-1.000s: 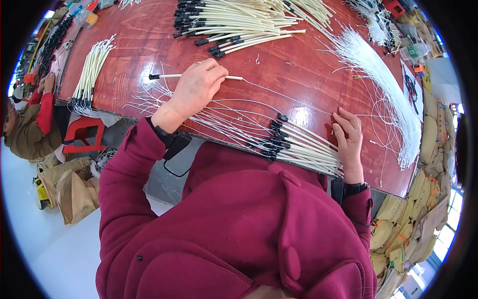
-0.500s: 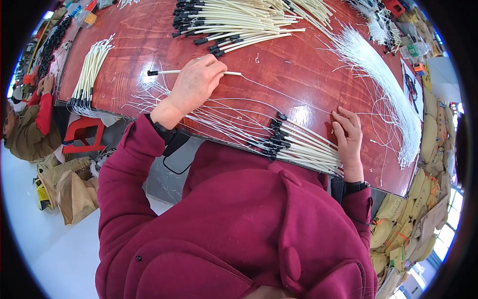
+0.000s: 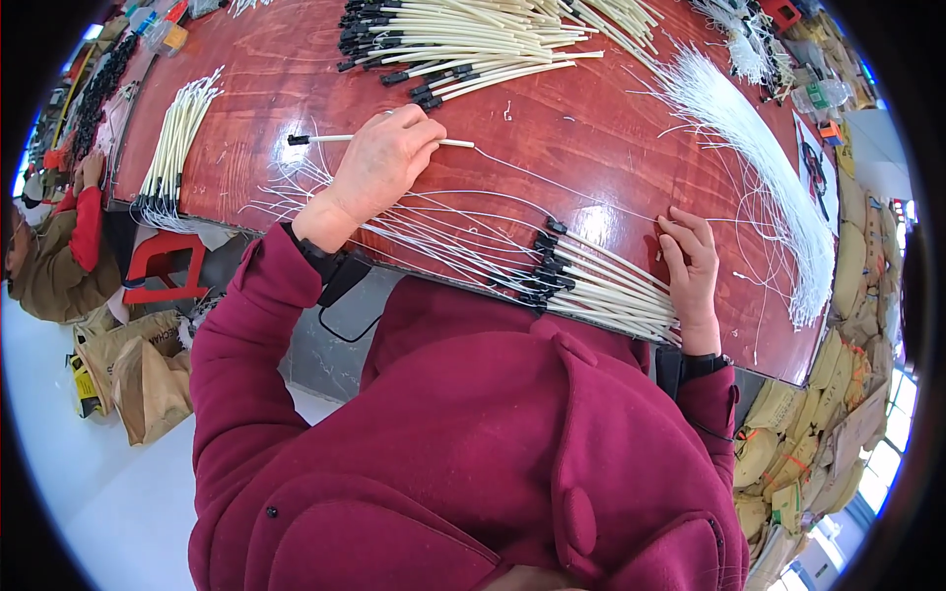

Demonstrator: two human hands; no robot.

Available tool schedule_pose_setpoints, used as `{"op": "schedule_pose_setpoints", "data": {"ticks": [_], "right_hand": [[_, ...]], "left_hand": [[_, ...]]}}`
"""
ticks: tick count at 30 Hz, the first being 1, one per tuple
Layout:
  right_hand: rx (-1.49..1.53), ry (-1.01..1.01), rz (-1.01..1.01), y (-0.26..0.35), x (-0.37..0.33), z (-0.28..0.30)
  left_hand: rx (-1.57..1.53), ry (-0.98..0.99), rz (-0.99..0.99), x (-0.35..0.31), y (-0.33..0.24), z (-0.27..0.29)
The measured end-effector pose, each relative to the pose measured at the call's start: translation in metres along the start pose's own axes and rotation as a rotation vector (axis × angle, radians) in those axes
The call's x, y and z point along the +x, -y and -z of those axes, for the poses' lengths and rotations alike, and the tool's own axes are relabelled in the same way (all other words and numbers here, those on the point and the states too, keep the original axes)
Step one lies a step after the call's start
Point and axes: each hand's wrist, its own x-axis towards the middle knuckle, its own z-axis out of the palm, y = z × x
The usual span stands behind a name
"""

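Observation:
My left hand is closed on a thin cream tube above the red-brown table. A small black end piece sits at the tube's left end. From its right end a fine white wire runs down to my right hand, whose fingertips are pinched on it near the tabletop. The wire seems to go on to the right past those fingers. Between my hands, at the table's near edge, lies a bundle of cream tubes with black ends, and loose white wires trail left from it.
A large pile of black-ended cream tubes lies at the far middle; a smaller bunch is at left. A thick hank of white wires curves along the right side. Another person's red sleeve and a red stool show at left.
My left hand has shifted slightly left with the tube, drawing its end a little that way. My right hand has barely moved.

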Motion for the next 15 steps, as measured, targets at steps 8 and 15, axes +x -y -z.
{"op": "schedule_pose_setpoints", "data": {"ticks": [8, 15], "right_hand": [[0.01, -0.003, 0.002, -0.0035, 0.0002, -0.0013], [0.02, -0.001, -0.016, -0.0043, -0.0015, -0.0017]], "left_hand": [[-0.012, 0.017, -0.013, 0.001, 0.0003, 0.0004], [-0.004, 0.06, -0.062, -0.0002, 0.0002, 0.0007]]}}
